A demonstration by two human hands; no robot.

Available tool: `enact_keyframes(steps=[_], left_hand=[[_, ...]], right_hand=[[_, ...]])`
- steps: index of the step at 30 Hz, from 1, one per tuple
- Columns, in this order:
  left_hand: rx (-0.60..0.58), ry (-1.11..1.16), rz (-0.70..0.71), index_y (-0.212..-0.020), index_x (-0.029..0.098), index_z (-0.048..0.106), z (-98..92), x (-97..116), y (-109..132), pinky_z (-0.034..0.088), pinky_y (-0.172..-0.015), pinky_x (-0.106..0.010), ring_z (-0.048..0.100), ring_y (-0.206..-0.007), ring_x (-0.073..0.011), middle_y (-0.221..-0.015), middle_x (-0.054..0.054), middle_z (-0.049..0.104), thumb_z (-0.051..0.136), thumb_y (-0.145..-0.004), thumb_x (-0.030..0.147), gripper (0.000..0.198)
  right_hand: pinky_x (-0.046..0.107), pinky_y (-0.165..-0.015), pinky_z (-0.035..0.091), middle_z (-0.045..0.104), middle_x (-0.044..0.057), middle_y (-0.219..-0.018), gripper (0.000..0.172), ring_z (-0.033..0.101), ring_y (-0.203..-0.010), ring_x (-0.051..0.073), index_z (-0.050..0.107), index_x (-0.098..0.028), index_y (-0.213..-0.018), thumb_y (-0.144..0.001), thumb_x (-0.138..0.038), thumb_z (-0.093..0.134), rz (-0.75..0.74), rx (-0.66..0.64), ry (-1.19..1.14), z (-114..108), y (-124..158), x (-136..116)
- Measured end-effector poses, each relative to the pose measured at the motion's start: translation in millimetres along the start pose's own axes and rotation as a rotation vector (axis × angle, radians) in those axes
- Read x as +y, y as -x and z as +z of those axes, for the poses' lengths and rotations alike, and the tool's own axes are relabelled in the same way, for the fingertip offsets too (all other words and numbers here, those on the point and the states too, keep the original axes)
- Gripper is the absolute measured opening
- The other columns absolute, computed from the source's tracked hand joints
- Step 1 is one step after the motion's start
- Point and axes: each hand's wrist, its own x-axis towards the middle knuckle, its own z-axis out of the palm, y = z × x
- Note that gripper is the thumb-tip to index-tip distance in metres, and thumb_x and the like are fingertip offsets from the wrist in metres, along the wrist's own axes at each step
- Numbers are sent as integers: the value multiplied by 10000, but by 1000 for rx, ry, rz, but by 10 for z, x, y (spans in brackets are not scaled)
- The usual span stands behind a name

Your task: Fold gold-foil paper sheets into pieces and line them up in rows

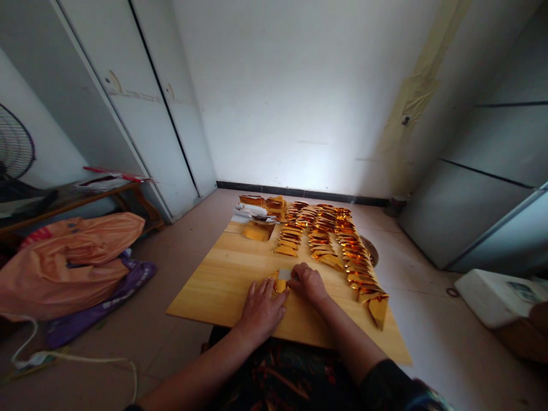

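Note:
A small sheet of gold foil paper [280,285] with a grey-white patch on its upper part lies on the wooden board [214,285] between my hands. My left hand [263,308] rests flat, its fingers stretched out and touching the sheet's left side. At the sheet's right edge, the curled fingers of my right hand [309,282] pinch the paper; the fingertips are partly hidden. Beyond my hands stand rows of folded gold foil pieces [286,237], with a long row [357,262] down the board's right side. Flat gold sheets [257,230] lie farther back on the left.
A white rolled packet [252,210] sits at the board's back left. An orange bag [77,262] and a purple bag [111,302] lie on the left, near a pale cable [98,359]. A white box [496,297] stands at right, and a round metal bowl [370,251] shows past the board's edge.

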Motion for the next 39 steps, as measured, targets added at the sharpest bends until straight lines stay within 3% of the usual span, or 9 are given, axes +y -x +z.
enact_keyframes(steps=[7, 17, 21, 25, 35, 39], left_hand=[[-116, 53, -83, -1263, 334, 537, -52, 50, -8, 278, -1061, -557, 392, -1315, -314, -1398, -120, 471, 533, -874, 387, 393], [-138, 88, -117, -1252, 312, 543, -72, 86, -23, 268, -1058, -557, 367, -1334, -326, -1417, -139, 446, 547, -858, 387, 401], [-134, 104, -112, -1245, 317, 541, -64, 74, -13, 243, -1058, -582, 358, -1340, -325, -1415, -141, 447, 543, -860, 395, 393], [-131, 113, -107, -1242, 309, 545, -54, 56, -17, 216, -1065, -595, 361, -1337, -325, -1408, -146, 455, 536, -862, 408, 393], [-130, 95, -124, -1228, 327, 559, -59, 61, -22, 219, -1069, -580, 370, -1335, -307, -1403, -131, 466, 549, -849, 401, 386], [-124, 99, -128, -1225, 329, 563, -62, 65, -23, 221, -1071, -572, 374, -1331, -310, -1398, -128, 471, 556, -845, 406, 388]], right_hand=[[211, -667, 345, 625, 18, -924, 116, 562, -769, 120, 650, -202, -877, -776, -206, 591, -27, -37, -95, -5, -51, 83], [202, -728, 405, 660, 30, -907, 199, 597, -825, 134, 693, -199, -831, -756, -91, 544, -27, -34, -204, -68, -60, 156], [213, -677, 397, 649, 29, -884, 109, 581, -780, 138, 684, -191, -851, -768, -230, 624, -23, -53, -215, -129, -23, 128], [233, -659, 363, 631, 34, -913, 258, 559, -756, 145, 660, -194, -906, -704, -347, 707, 7, -33, -107, -132, 17, 15], [194, -664, 375, 636, 24, -862, 204, 558, -751, 118, 676, -187, -870, -721, -84, 582, 29, -64, -189, -125, -54, 93], [200, -668, 379, 634, 25, -871, 169, 561, -752, 120, 680, -188, -881, -745, -132, 596, 29, -56, -184, -121, -39, 88]])
